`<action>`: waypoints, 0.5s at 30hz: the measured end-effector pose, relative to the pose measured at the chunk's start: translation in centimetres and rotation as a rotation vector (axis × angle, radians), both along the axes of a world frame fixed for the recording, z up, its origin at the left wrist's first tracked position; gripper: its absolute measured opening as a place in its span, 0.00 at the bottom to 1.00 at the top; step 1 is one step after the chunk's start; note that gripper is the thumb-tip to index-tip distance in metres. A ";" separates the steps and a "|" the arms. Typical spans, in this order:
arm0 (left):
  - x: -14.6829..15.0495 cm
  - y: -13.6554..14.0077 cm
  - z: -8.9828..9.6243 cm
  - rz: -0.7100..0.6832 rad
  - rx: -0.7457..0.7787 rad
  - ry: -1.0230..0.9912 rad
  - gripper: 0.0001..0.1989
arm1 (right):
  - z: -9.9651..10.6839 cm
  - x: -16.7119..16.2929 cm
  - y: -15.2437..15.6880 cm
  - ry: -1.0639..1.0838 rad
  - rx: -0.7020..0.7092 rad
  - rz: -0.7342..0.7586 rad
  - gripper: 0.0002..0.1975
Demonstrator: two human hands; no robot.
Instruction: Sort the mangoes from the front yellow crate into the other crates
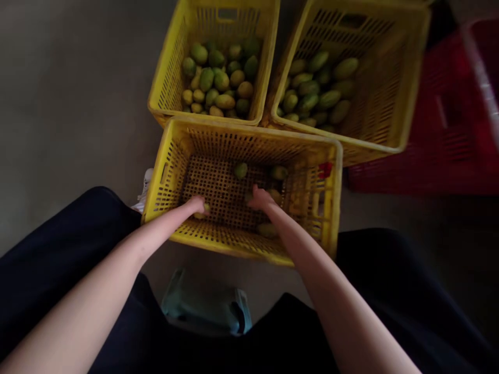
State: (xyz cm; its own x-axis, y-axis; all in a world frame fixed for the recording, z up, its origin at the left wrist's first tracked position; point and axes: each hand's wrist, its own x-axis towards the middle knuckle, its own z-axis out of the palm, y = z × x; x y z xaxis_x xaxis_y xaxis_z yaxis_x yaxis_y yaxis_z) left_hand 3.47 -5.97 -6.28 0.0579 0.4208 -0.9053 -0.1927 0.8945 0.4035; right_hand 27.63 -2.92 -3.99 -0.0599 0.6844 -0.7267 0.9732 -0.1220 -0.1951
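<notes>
Yellow slatted crates, three of them, crowd the floor in front of me, and I've got both arms down in the near crate. It's mostly bare holey bottom with just a few fruits: a round green fruit near the middle, a darker green fruit to its right by the back wall, and a long pale fruit close to the front wall. My left hand has its fingers curled down at a yellow-green fruit near the front wall, but tbh I can't tell if it's actually gripped. My right hand is right of centre, partly covering a yellowish fruit; too dim and blurry to say how far open it is or whether it's holding anything.

Behind, the back left crate has a pile of roundish green and yellow fruit, and the back right crate has longer green ones bunched at its left. Lower layers are hidden in both. Some red crate sits off right, cut off and super dark. Can't make out what the teal thing between my legs is.
</notes>
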 end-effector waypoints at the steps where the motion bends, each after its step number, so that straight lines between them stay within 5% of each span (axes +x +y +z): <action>1: 0.1 0.8 1.4 -0.024 0.026 0.040 0.07 | 1.2 0.1 0.2 0.017 0.023 -0.027 0.38; 6: 0.9 4.4 12.6 -0.186 0.261 0.211 0.15 | 10.6 0.4 1.1 0.196 0.272 -0.229 0.32; 11: 1.2 2.4 25.3 -0.162 0.708 -0.019 0.20 | 20.6 -0.1 -2.0 0.840 0.511 -0.599 0.29; 15: 1.2 -1.6 29.3 -0.124 0.905 -0.082 0.23 | 24.2 -0.5 -6.0 1.288 0.602 -0.636 0.30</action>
